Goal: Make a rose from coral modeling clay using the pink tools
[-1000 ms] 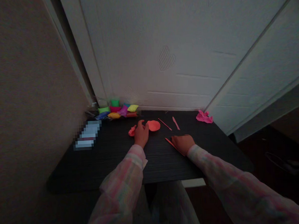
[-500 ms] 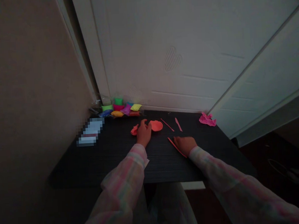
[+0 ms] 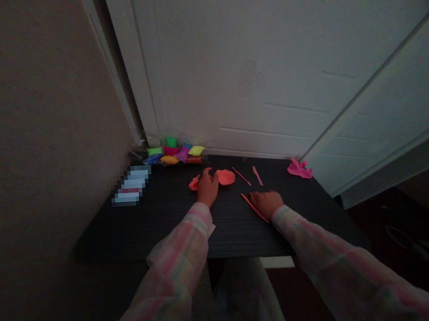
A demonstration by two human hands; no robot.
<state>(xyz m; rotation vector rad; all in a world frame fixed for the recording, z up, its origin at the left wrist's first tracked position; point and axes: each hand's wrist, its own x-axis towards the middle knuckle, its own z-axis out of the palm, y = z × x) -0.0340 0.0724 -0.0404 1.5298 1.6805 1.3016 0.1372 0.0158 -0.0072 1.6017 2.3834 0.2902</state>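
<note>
Colourful pillow-shaped packets [image 3: 171, 151] crowd the black tabletop's [image 3: 149, 227] back left, near a pixelated pale rectangle [image 3: 132, 185]. A crumpled pink wad [image 3: 300, 169] lies back right. Hearts [image 3: 251, 79] pattern the white panel [image 3: 283, 45] behind.

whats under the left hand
On the black table, a coral lump shows left of the left hand, a round coral piece right; anything directly beneath the hand is covered.

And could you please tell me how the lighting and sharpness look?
Head view: dim overall, the table nearly black against the paler panel; same view, the orange dish stands out, the patch at left is pixelated, the right-hand floor sinks into shadow.
</note>
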